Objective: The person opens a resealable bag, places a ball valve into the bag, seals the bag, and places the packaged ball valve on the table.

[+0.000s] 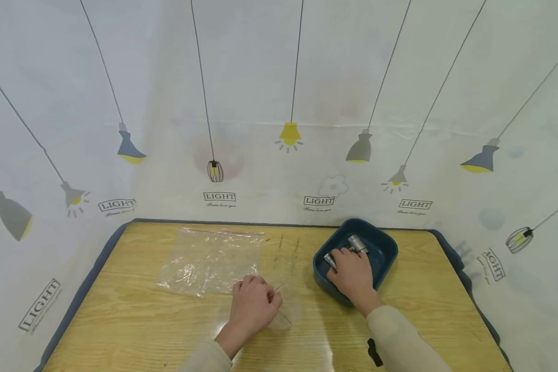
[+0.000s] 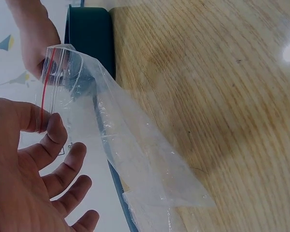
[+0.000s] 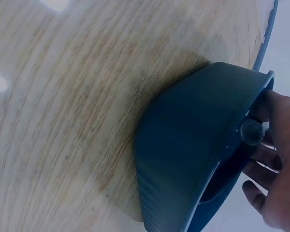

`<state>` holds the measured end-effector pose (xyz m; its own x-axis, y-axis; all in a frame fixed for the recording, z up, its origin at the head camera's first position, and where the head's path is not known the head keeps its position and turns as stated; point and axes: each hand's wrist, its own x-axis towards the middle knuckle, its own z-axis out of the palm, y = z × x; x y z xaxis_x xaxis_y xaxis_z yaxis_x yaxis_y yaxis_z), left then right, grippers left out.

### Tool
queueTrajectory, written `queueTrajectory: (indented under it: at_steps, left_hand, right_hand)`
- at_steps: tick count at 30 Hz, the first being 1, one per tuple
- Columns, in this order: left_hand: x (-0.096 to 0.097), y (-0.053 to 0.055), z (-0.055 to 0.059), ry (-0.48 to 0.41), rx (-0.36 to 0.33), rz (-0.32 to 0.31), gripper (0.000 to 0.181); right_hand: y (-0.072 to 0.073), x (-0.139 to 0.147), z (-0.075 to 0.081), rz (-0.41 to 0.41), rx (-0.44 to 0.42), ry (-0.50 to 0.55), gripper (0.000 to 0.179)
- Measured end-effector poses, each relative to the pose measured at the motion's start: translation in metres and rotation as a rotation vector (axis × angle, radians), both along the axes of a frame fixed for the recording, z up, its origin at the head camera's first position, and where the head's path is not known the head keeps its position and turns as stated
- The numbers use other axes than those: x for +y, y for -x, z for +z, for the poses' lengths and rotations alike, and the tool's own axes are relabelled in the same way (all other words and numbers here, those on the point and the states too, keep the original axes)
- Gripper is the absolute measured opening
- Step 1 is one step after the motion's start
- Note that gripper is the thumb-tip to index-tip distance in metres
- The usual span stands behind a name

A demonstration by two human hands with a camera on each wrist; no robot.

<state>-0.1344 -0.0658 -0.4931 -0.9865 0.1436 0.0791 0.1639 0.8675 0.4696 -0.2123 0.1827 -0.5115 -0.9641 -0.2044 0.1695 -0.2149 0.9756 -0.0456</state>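
A clear zip bag [image 2: 135,140] with a red line along its mouth hangs from my left hand [image 1: 254,305], pinched at the edge between thumb and forefinger. The other fingers of that hand are loosely bent in the left wrist view. My right hand [image 1: 355,274] reaches into a dark blue plastic bin [image 3: 179,145]. Its fingers curl about a silver metal socket [image 3: 252,132], whose round end shows by the thumb. Just beyond the fingers lies another, larger silver socket [image 1: 357,243] inside the bin. The hand hides part of the bin's contents.
More clear zip bags [image 1: 209,258] lie flat on the wooden table [image 1: 135,320], left of the bin and beyond the left hand. A pale curtain printed with lamps [image 1: 269,170] surrounds the table's back and sides. The bin stands near the back edge.
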Motion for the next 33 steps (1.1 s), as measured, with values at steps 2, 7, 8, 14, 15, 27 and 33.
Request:
queueTrajectory:
  at_steps: [2,7,8,14,15,27,33]
  left_hand:
    - [0.000,0.000,0.000,0.003,0.004,0.001,0.039]
    - [0.000,0.000,-0.001,0.006,0.007,0.001,0.039]
    - [0.000,0.000,-0.001,0.006,0.006,0.001,0.039]
    - [-0.001,0.000,-0.004,0.004,-0.001,0.002,0.038]
    - [-0.001,0.000,-0.004,0.004,-0.001,0.004,0.038]
    - [-0.001,0.001,-0.006,0.015,0.010,0.007,0.037]
    - [-0.001,0.000,-0.007,0.015,0.022,0.003,0.038]
  right_hand:
    - [-0.003,0.001,0.000,0.023,0.045,0.007,0.033]
    - [-0.009,0.002,0.001,0.118,0.159,0.004,0.032]
    - [-0.011,0.002,0.001,0.141,0.180,0.002,0.033]
    - [-0.021,0.001,0.002,0.268,0.308,-0.025,0.034]
    - [-0.022,0.001,0.002,0.283,0.323,-0.028,0.034]
    - [-0.049,-0.018,0.010,0.436,0.340,-0.032,0.032]
    - [-0.064,-0.030,0.013,0.518,0.312,-0.004,0.032]
